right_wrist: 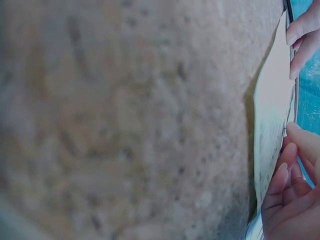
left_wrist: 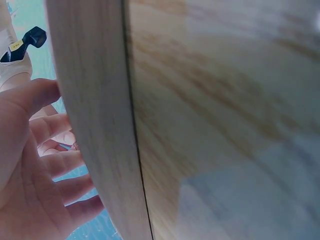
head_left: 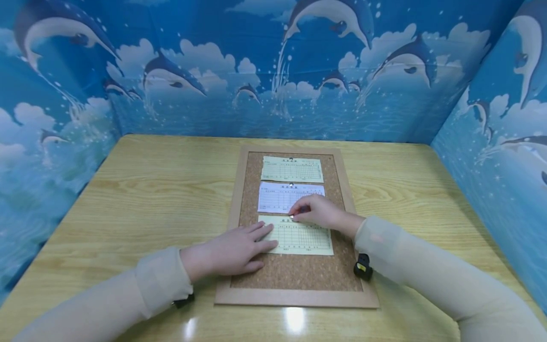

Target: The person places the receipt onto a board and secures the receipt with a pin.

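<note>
A framed cork board (head_left: 295, 275) lies on the table with three printed paper slips in a column. The lowest is a pale green slip (head_left: 305, 240); its left side is under the fingertips of my left hand (head_left: 237, 249), whose fingers are spread. At that slip's top edge, my right hand (head_left: 318, 211) pinches a small shiny pushpin (head_left: 292, 217) between thumb and forefinger. Above lies a lilac slip (head_left: 273, 197), partly covered by the right hand, and a second pale green slip (head_left: 292, 170) at the top. Each of these two has a pin at its top edge. In the right wrist view, the lowest slip (right_wrist: 270, 115) bows away from the cork.
The wooden table (head_left: 171, 190) extends on both sides of the board. Blue dolphin-print cloth (head_left: 273, 109) stands behind it and along both sides. A black wrist camera (head_left: 363, 267) hangs under the right sleeve, beside the board's right frame edge.
</note>
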The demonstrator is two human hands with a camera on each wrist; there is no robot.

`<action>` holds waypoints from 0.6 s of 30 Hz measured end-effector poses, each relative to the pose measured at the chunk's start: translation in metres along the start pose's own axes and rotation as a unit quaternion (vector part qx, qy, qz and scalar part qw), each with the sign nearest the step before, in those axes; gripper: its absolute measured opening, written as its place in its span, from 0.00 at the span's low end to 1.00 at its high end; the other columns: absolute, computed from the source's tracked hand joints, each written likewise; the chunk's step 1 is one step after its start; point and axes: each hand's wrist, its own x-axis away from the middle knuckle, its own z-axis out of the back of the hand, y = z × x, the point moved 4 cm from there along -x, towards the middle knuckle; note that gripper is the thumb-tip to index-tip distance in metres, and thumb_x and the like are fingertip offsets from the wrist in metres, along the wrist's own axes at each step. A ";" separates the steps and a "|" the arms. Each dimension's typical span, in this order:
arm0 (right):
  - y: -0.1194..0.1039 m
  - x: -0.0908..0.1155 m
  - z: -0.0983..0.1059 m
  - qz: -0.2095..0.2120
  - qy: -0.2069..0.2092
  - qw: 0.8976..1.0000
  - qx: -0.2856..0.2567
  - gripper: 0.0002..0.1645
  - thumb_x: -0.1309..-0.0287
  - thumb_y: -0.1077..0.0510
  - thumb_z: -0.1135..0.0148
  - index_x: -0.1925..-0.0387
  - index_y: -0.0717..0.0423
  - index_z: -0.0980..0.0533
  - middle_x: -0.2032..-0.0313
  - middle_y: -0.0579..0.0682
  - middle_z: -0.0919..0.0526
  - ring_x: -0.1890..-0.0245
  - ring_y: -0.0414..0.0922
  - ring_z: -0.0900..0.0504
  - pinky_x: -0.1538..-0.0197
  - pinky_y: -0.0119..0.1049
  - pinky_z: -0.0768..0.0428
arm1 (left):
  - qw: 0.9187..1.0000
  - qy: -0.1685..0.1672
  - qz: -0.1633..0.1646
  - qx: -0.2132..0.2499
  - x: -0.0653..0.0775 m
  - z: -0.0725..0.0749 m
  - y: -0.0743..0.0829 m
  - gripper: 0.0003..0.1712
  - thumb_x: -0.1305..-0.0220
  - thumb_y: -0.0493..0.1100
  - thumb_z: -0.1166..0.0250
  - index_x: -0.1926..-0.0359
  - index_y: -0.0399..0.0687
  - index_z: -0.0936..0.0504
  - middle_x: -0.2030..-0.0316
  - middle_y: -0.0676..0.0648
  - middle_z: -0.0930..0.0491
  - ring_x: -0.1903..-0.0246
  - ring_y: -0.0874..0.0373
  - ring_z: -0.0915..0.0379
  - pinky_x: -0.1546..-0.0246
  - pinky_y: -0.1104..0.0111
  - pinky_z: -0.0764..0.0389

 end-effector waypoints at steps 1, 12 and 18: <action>0.000 0.000 0.000 0.000 0.001 1.000 0.001 0.07 0.44 0.60 0.35 0.63 0.52 0.17 0.66 0.43 0.18 0.66 0.39 0.24 0.61 0.35 0.25 | 1.000 0.000 0.000 0.000 0.000 0.000 0.000 0.31 0.33 0.57 0.47 0.33 0.53 0.35 0.31 0.39 0.47 0.33 0.41 0.51 0.40 0.49 0.40; 0.000 -0.001 -0.001 -0.010 0.004 1.000 -0.005 0.04 0.45 0.59 0.34 0.66 0.52 0.17 0.69 0.43 0.19 0.69 0.39 0.25 0.63 0.34 0.25 | 1.000 -0.002 0.003 -0.002 0.000 0.000 0.000 0.31 0.33 0.57 0.47 0.33 0.53 0.35 0.31 0.39 0.47 0.33 0.41 0.52 0.39 0.50 0.41; 0.000 -0.001 -0.001 -0.019 0.006 1.000 -0.011 0.03 0.47 0.59 0.33 0.68 0.51 0.17 0.71 0.42 0.19 0.70 0.40 0.25 0.64 0.33 0.25 | 1.000 -0.005 0.004 -0.002 0.000 -0.001 0.000 0.31 0.33 0.57 0.47 0.33 0.53 0.36 0.31 0.39 0.47 0.33 0.41 0.51 0.39 0.49 0.40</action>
